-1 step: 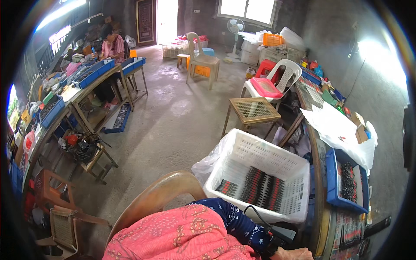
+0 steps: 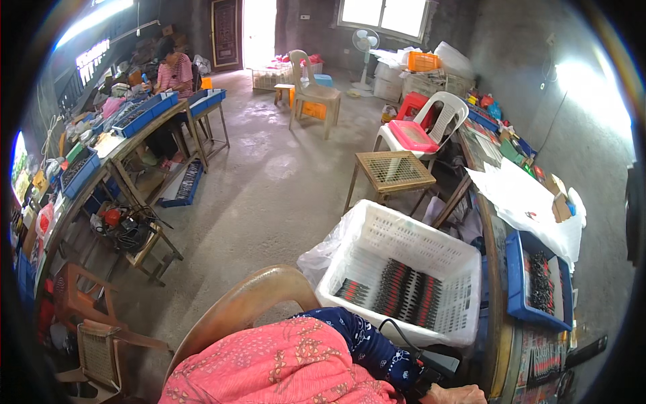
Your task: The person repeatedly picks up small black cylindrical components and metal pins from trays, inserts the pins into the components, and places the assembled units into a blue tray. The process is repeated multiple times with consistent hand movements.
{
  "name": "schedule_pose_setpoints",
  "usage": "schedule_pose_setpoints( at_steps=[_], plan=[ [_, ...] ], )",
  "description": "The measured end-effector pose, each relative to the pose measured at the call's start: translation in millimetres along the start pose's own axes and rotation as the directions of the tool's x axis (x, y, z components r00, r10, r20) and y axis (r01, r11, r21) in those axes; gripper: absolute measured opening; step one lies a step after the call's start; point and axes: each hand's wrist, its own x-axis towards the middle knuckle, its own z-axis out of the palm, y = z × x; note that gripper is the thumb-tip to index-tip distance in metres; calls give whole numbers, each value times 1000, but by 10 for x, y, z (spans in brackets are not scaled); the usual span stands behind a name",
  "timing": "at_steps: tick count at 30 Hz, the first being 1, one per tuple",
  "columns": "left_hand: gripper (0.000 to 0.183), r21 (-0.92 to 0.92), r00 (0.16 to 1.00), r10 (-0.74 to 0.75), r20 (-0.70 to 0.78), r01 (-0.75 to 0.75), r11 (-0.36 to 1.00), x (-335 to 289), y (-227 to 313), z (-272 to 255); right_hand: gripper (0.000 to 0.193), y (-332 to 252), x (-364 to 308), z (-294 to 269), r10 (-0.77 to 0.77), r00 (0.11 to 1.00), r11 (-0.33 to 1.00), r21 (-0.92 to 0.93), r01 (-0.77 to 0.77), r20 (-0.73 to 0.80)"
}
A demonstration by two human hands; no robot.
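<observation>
Extending toward 5 o'clock, the visible hand [image 2: 457, 394] matched its earlier position; its grip could not be determined at the frame edge. Red-and-black tools [image 2: 389, 289] lay in the white crate [image 2: 431, 241] at its 11 o'clock, long axes roughly 10-to-4, tip direction indistinct. A blue tray [image 2: 516, 286] sat at its 1 o'clock.

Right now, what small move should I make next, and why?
I'd probably tilt your head down toward your left hand: the lower edge cuts it off, so its grip can't be judged, and your right hand is out of view.
</observation>
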Motion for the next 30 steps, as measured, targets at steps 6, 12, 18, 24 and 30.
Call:
schedule_pose_setpoints(
  at_steps=[6,12,18,24,30],
  plan=[
    [25,-25,1000,-8,1,9,1000,5,33,1,21,54,9,-34,-6,1000,999,34,6,12],
    [22,-47,999,38,17,-37,998,28,-9,25,19,-32,6,-58,-17,1000,999,-38,16,-19],
    [14,-99,998,-44,36,47,994,-6,31,-42,13,37,109,-120,-81,997,993,-85,79,-20],
    [13,-109,980,-169,100,180,978,35,125,-176,6,155,184,-256,28,996,999,-30,-31,-87],
    [14,-107,905,-368,213,395,912,107,213,-200,6,190,115,-406,13,996,999,-40,-16,-89]
  ],
)
